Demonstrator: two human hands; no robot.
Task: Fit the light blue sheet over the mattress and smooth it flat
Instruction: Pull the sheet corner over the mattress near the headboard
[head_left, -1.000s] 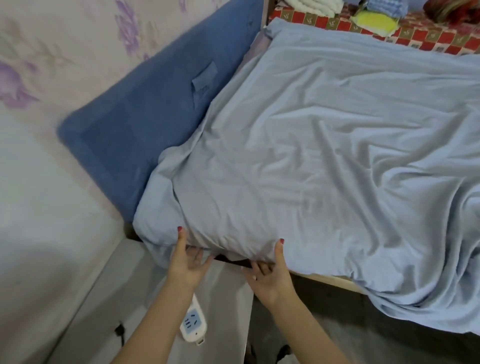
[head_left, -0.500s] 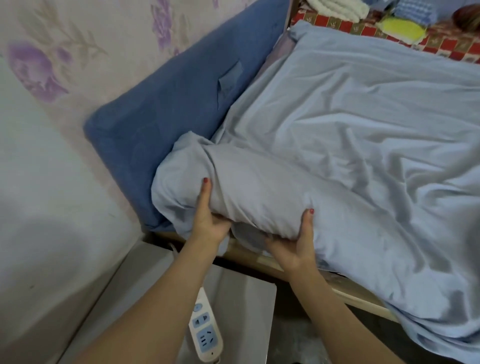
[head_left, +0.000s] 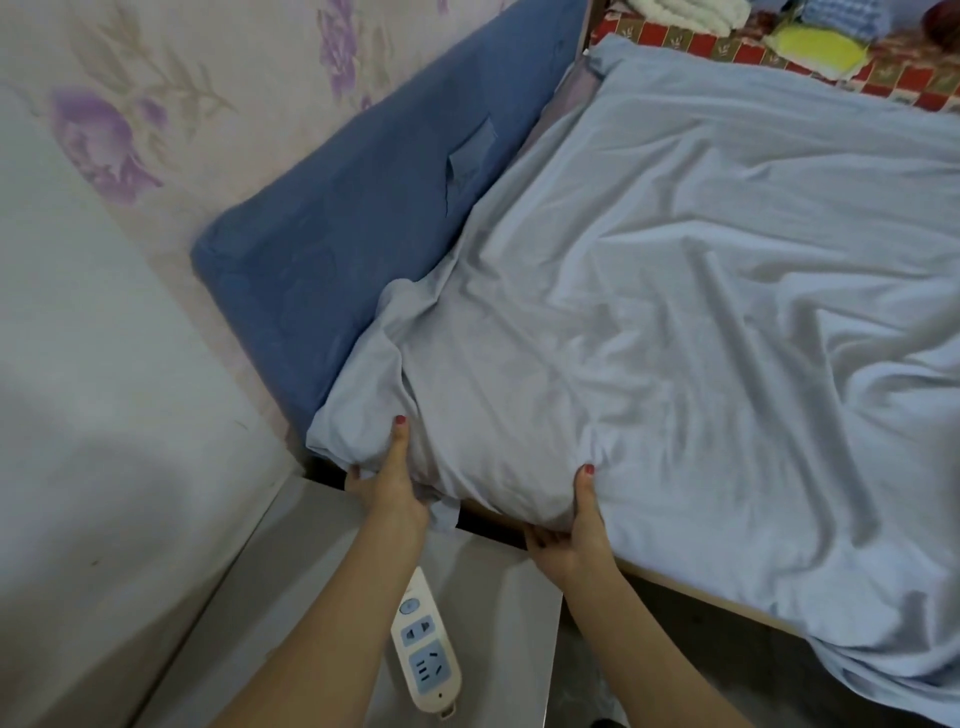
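**Sheet corner could slip off before it seats**

Sheet (head_left: 701, 322) covers the mattress, bunched at the near corner. Fingers of the left hand (head_left: 387, 486) curl under that corner, thumb on top, pinching loose cloth; the right hand (head_left: 571, 535) cups the edge the same way, thumb pressing above. If either grip eases, I judge the gathered fold would spring back and leave the corner bare. Wrinkles run across the top and right side. A blue headboard (head_left: 337, 244) leans on floral wallpaper (head_left: 156, 104); a power strip (head_left: 426, 654) lies on the nightstand (head_left: 311, 597) just below.
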